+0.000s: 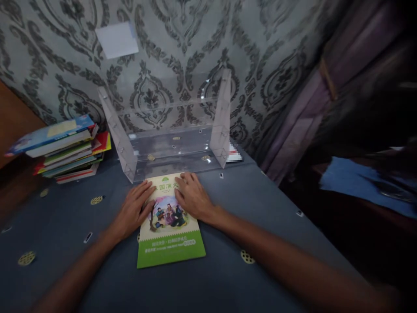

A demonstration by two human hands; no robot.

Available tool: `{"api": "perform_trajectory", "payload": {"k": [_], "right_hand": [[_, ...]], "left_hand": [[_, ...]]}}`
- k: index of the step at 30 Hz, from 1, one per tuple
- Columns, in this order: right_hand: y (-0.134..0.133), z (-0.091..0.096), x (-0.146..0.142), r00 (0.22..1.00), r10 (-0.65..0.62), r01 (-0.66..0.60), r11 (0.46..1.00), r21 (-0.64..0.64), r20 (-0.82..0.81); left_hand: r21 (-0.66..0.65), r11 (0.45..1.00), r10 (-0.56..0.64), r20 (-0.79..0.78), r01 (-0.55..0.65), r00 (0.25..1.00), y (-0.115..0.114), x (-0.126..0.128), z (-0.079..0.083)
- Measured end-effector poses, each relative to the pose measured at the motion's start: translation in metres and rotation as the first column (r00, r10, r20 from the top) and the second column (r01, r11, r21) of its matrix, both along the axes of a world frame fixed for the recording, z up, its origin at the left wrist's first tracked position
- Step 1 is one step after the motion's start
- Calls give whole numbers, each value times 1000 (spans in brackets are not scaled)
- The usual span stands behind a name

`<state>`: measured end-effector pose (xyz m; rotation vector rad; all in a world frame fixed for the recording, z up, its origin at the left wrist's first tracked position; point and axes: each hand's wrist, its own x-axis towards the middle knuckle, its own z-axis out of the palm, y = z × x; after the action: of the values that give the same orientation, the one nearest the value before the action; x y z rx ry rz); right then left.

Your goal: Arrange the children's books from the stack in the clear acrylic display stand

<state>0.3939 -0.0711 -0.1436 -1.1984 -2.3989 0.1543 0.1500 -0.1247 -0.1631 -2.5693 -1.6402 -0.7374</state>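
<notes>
A paperback book [171, 239] lies flat on the table, its cream cover showing painted figures under a tree and a green band at the bottom. My left hand [135, 211] rests along its upper left edge, fingers stretched out over the cover. From the right, my right hand [194, 196] lies on the upper right part of the cover with its fingers extended, partly hiding the title. Neither hand is wrapped round the book. Just beyond the book's top edge stands a clear acrylic rack [220, 126] with slanted side panels and see-through shelves.
At the left, a leaning stack of books [70, 150] stands near the patterned wall [182, 39]. A blurred-out item [233, 153] sits behind the rack's right side. A blue cloth [365, 187] and a purple curtain [302, 117] are beyond the right edge of the table [107, 269].
</notes>
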Motion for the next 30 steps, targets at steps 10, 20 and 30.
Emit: {"api": "perform_trajectory", "payload": {"k": [10,20,30], "right_hand": [[-1,3,-1,1000,-6,6,1000,-18,-3],[-3,8,2,1000,-25,25,999,-46,6],[-5,9,1,999,-39,39,999,-38,8]], "left_hand": [[-28,991,133,60,-132,989,1,1,-1],[-76,947,321,176,-313,930,7,-2,8],[-31,984,177,72,-175,982,9,8,13]]}}
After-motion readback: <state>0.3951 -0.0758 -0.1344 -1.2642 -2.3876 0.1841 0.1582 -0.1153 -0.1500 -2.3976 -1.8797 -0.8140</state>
